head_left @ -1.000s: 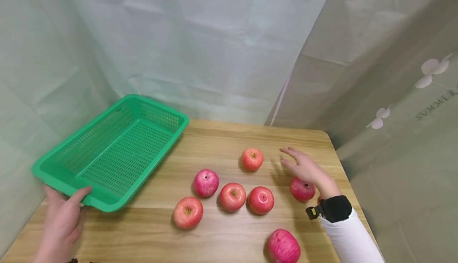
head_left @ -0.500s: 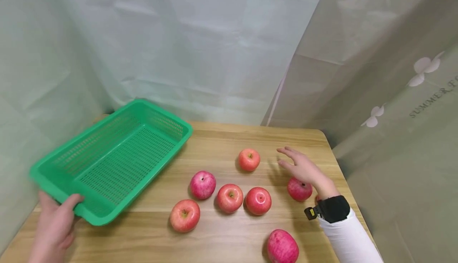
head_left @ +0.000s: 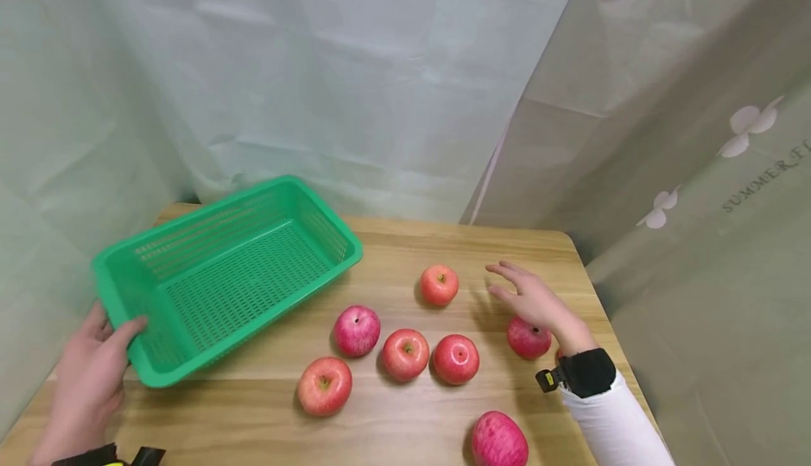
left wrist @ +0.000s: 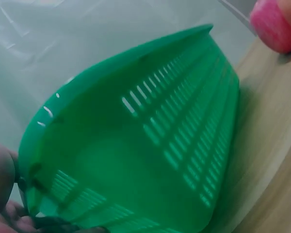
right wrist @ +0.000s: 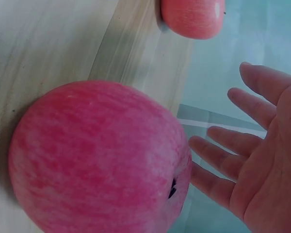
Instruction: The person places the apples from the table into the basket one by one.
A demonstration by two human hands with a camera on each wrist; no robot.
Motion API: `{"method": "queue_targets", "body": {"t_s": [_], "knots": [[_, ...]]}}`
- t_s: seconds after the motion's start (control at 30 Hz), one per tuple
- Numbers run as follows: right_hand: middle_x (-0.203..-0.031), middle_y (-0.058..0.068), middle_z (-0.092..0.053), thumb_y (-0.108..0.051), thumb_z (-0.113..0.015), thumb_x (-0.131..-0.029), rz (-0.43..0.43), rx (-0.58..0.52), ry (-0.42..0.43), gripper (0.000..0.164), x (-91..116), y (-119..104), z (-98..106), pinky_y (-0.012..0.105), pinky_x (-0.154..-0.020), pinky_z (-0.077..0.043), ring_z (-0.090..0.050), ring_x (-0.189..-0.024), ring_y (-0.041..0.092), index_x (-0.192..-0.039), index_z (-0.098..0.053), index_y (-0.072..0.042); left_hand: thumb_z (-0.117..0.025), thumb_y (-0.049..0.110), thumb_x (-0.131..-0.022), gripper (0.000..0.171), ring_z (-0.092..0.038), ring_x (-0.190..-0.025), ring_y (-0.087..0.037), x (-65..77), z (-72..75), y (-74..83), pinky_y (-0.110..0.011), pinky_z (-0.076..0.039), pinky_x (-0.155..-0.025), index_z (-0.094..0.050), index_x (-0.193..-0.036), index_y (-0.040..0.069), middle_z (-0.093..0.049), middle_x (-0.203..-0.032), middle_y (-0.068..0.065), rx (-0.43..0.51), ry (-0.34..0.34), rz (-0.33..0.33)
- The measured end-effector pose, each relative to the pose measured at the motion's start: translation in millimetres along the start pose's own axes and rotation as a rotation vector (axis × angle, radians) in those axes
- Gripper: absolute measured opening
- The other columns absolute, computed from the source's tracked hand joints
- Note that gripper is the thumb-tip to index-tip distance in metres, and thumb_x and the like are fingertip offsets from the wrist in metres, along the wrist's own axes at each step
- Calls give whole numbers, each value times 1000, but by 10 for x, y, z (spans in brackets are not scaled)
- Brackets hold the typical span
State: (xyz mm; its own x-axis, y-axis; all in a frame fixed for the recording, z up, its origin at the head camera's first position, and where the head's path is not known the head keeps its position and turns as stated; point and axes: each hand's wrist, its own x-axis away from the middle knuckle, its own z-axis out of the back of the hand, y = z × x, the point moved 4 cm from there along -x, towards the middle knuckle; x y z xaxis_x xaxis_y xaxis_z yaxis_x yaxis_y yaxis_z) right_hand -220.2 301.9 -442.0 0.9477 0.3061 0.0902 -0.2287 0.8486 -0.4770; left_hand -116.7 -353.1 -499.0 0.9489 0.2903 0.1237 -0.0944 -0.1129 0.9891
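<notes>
Now the left hand (head_left: 89,381) grips a green slotted basket (head_left: 228,276); the right hand (head_left: 538,300) hovers spread, half-hiding an apple (head_left: 527,338).

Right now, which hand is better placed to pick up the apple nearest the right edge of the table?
Right. The right hand hovers open just above that apple, while the left hand grips the basket across the table.

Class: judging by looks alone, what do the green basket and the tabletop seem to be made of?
Green basket: looks like moulded plastic, smooth with a slight sheen, its walls and floor pierced by even rows of slots. Tabletop: pale wood or a wood-look laminate, matt, with long straight grain lines; the pictures cannot settle which.
</notes>
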Motion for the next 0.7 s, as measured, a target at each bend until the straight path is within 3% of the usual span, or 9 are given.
{"method": "queue_targets", "body": {"t_s": [0.13,0.23,0.37,0.53,0.63,0.7], "knots": [[-167,25,-37,-32,-62,-110,2,-1,-4,54,-22,-25,-5,69,-121,-27,-32,-154,47,-159,-52,-13,-56,26,-113,76,-50,-129,7,-137,-42,51,-8,-51,-79,-11,-173,17,-18,-175,-14,-228,-15,-2],[-167,26,-37,-32,-62,-110,3,-1,-3,54,-36,-43,-3,69,-121,-27,-32,-154,48,-159,-52,-13,-53,32,-113,77,-54,-116,11,-240,-86,90,-9,-52,-76,-7,-172,13,-18,-174,-21,-370,-27,-12],[-167,25,-37,-32,-62,-110,1,-2,-3,54,-42,-54,-5,69,-120,-27,-32,-154,48,-159,-52,-14,-53,33,-113,78,-54,-100,19,-346,-156,132,-12,-54,-73,-6,-171,7,-19,-172,-27,-402,-67,-43],[-166,27,-37,-31,-63,-109,0,2,-6,53,-34,-40,-5,69,-120,-29,-35,-152,49,-158,-53,-12,-53,32,-114,80,-57,-102,17,-489,-271,163,-13,-55,-75,-5,-169,0,-21,-169,-31,-369,-136,-80],[-166,28,-37,-30,-63,-109,-5,4,-11,54,-18,-14,-7,69,-119,-30,-36,-152,50,-158,-53,-11,-51,30,-114,79,-60,-101,14,-585,-343,178,-16,-57,-76,-4,-169,-2,-24,-169,-32,-354,-179,-68],[-166,27,-37,-30,-63,-109,-13,0,-11,54,-8,5,-6,70,-119,-29,-35,-152,50,-159,-52,-11,-47,32,-115,78,-58,-101,14,-652,-403,191,-16,-57,-77,-1,-169,-2,-24,-167,-36,-392,-202,-69]]}}
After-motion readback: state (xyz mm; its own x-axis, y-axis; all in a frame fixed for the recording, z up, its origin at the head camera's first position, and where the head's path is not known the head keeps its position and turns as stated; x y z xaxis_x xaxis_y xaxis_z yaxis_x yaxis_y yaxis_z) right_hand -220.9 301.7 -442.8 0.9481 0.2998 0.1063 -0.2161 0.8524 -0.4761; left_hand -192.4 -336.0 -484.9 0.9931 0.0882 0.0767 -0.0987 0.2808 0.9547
